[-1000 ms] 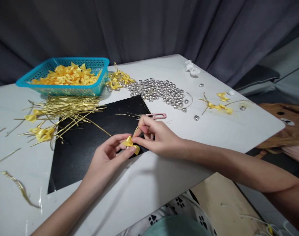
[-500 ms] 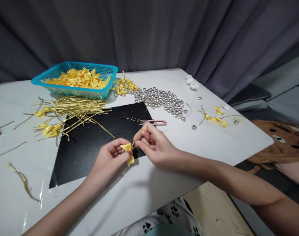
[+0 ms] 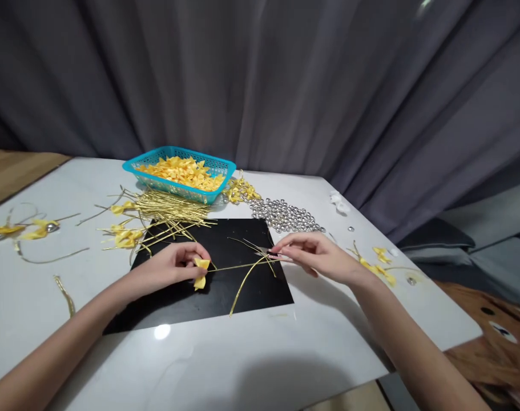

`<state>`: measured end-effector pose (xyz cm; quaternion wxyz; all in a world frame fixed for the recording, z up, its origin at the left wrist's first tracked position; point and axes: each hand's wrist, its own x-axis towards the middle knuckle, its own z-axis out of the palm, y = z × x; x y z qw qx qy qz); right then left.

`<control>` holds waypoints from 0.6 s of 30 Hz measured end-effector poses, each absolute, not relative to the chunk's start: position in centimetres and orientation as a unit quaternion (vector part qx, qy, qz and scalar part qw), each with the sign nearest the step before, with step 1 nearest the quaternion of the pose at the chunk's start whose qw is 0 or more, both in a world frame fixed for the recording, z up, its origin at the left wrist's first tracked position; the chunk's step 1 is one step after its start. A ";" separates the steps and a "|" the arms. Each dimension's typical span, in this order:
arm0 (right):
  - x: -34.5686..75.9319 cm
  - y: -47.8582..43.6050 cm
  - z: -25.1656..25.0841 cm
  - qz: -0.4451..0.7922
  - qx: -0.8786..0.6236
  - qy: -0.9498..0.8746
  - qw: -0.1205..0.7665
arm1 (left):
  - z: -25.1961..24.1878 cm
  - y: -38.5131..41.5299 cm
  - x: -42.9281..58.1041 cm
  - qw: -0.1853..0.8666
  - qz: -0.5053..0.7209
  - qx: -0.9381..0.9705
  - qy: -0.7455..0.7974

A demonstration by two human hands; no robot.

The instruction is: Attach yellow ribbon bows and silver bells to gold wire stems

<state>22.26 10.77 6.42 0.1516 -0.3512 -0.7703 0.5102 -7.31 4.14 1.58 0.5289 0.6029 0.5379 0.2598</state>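
My left hand (image 3: 174, 266) is closed on a small yellow ribbon bow (image 3: 201, 272) over the black mat (image 3: 178, 297). A gold wire (image 3: 242, 266) runs from the bow rightward to my right hand (image 3: 311, 255), which pinches the wire's far end at the mat's right edge. The wire's loose tail bends down toward the mat's front. A pink clip lies under my right fingers, mostly hidden.
A blue basket (image 3: 180, 174) of yellow bows stands behind the mat, with a heap of gold wires (image 3: 165, 214) in front of it. Silver beads (image 3: 283, 216) lie to the right. Finished bow pieces (image 3: 377, 265) sit right; more lie far left (image 3: 24, 229). Grey curtain behind.
My right hand has drawn the gold wire out to the right, away from the bow. My head has lifted, so the table sits lower and farther in view.
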 end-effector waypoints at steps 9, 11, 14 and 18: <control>27.0 12.4 8.5 0.424 -0.427 -0.798 0.022 | 1.2 4.3 -7.6 0.490 0.262 0.643 0.526; 27.4 12.4 8.2 0.403 -0.421 -0.812 0.026 | 1.3 4.2 -7.4 0.472 0.268 0.652 0.529; 27.7 12.3 7.5 0.359 -0.421 -0.830 0.069 | 1.3 3.9 -7.0 0.449 0.274 0.665 0.530; 28.0 13.0 6.5 0.294 -0.440 -0.839 0.123 | 1.2 3.5 -6.6 0.426 0.278 0.668 0.543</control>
